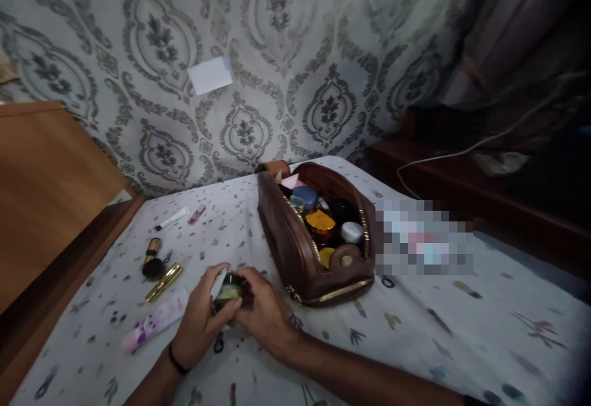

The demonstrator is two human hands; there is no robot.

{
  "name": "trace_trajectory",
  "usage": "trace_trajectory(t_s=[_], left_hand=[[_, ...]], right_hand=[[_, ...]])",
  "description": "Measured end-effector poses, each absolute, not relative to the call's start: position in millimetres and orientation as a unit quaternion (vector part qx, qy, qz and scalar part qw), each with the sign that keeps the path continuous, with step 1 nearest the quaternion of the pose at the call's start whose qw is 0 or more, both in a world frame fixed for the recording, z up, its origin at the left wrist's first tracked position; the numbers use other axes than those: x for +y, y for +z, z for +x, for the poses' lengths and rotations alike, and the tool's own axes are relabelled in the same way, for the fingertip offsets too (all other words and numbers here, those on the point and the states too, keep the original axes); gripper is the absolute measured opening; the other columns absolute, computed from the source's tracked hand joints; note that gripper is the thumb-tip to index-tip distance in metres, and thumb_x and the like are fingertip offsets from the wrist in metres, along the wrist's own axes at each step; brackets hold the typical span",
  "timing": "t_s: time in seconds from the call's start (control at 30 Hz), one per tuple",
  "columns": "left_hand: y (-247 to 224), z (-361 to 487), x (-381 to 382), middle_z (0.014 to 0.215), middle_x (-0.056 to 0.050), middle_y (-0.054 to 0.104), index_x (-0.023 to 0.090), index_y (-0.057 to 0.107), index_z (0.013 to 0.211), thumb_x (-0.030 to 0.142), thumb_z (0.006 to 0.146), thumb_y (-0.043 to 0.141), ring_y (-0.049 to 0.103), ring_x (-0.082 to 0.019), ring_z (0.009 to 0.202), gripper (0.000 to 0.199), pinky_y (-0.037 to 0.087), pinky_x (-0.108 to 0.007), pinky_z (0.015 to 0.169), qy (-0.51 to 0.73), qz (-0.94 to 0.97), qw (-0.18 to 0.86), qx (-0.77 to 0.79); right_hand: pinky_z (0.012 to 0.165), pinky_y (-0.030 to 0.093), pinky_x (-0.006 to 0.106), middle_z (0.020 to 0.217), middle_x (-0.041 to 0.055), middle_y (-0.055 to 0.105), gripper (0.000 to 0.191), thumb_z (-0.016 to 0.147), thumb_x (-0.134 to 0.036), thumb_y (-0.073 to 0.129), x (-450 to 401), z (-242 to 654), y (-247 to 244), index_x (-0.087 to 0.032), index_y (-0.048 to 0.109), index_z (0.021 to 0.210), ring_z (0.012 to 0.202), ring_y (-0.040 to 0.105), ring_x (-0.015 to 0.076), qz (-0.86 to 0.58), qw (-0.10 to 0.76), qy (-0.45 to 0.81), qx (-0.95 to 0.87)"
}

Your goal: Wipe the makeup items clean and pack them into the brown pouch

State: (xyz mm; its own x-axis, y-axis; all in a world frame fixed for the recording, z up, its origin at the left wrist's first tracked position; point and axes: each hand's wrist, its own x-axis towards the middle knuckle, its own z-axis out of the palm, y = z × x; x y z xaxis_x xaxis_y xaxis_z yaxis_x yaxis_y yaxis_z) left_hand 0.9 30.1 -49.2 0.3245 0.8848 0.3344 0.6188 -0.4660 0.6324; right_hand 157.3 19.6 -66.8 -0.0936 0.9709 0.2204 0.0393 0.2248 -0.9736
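Between my two hands is a small jar (229, 290) with a dark top and a pale greenish body, held just above the sheet. My left hand (205, 307), with a dark band at the wrist, closes on its left side. From the other side my right hand (265, 310) grips it, thumb and fingers on the jar. Right of my hands stands a brown toiletry bag (293, 252), unzipped, packed with several jars and containers, among them a blue lid (305, 197), a golden-orange container (320, 224) and a white-lidded jar (352, 232).
Left of my hands lie a pink-and-white tube (157, 320), a gold tube (164, 282), a black-and-gold item (153, 259), a thin white tube (172, 218) and a small reddish item (197, 214). A blurred-out patch (422, 240) is right of the bag. A patterned wall stands behind.
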Motion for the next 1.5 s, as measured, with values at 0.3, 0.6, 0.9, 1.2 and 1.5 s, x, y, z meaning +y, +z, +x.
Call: trace_trajectory(t_s=[0.3,0.6,0.9,1.2,1.5], left_hand=[[-41,-4,27,0.112,-0.01,0.066,0.019,0.054,0.12,0.029,0.093,0.051,0.064,-0.023,0.104,0.029,0.052,-0.035,0.092,0.385,0.794,0.186,0.432],[-37,-7,25,0.119,-0.012,0.068,0.017,0.056,0.122,0.031,0.101,0.045,0.065,-0.02,0.111,0.028,0.052,-0.033,0.097,0.414,0.816,0.144,0.377],[-32,-5,18,0.105,-0.009,0.073,0.018,0.062,0.111,0.028,0.101,0.047,0.069,-0.018,0.099,0.02,0.055,-0.03,0.088,0.469,0.804,0.127,0.344],[-32,-1,14,0.104,-0.01,0.072,0.019,0.059,0.114,0.019,0.098,0.052,0.067,-0.021,0.105,0.017,0.054,-0.037,0.092,0.485,0.828,0.09,0.267],[-30,0,11,0.111,-0.01,0.069,0.02,0.058,0.117,0.021,0.098,0.053,0.064,-0.021,0.11,0.02,0.051,-0.037,0.097,0.481,0.822,0.142,0.269]], right_hand=[[0.095,0.052,0.033,0.116,0.0065,0.064,0.034,0.088,-0.034,0.063,14,165,-62,-0.023,0.059,0.119,0.105,0.064,0.0186,-0.305,0.51,0.586,-0.552],[0.064,0.052,0.025,0.082,-0.0007,0.065,0.046,0.067,-0.049,0.087,24,159,-67,-0.019,0.066,0.094,0.073,0.063,0.0129,-0.29,0.515,0.711,-0.382],[0.068,0.052,0.02,0.078,0.0016,0.071,0.043,0.058,-0.039,0.094,12,156,-52,-0.014,0.071,0.085,0.07,0.066,0.0091,-0.277,0.423,0.824,-0.255],[0.061,0.051,0.016,0.073,-0.0007,0.07,0.038,0.064,-0.036,0.093,12,165,-57,-0.013,0.071,0.085,0.065,0.065,0.0067,-0.228,0.401,0.838,-0.29],[0.063,0.054,0.021,0.083,-0.0028,0.07,0.054,0.069,-0.034,0.09,9,168,-59,-0.021,0.061,0.112,0.067,0.067,0.0091,-0.222,0.425,0.832,-0.279]])
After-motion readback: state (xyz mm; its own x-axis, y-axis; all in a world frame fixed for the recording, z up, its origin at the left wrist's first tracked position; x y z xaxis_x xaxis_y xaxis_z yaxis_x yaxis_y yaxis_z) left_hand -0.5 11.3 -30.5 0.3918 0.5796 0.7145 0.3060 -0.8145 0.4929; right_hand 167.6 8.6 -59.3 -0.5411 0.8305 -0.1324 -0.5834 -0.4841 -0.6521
